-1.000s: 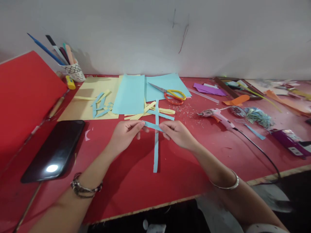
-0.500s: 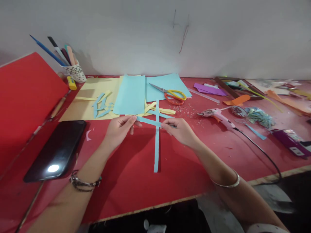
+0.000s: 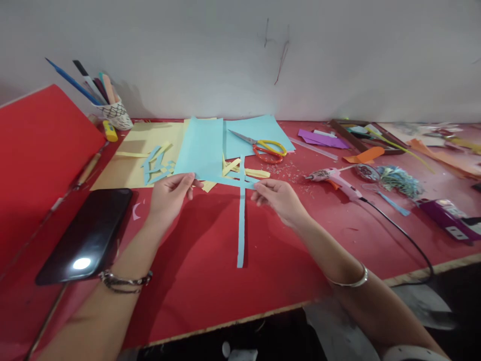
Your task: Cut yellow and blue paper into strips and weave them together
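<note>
Between my two hands a light blue paper strip (image 3: 229,182) is stretched sideways. My left hand (image 3: 173,193) pinches its left end between thumb and fingers. At the other end, my right hand (image 3: 276,195) pinches it in the same way. The held strip passes over a second light blue paper strip (image 3: 241,230), which lies lengthwise on the red tabletop; whether the two touch I cannot tell. Just beyond my hands are light blue paper sheets (image 3: 201,145), yellow paper strips (image 3: 259,173) and scissors (image 3: 259,144) with yellow and red handles.
A black phone (image 3: 86,235) lies at left, near a red board (image 3: 41,150) and a pen cup (image 3: 118,115). To the right are a pink glue gun (image 3: 334,181) with its cord, a purple power strip (image 3: 447,218) and a brown tray (image 3: 391,145). The table's front edge (image 3: 225,323) runs below.
My left hand has moved left along the strip, so a longer stretch of it shows. My right hand has shifted slightly right, and the strip sits a little farther from me.
</note>
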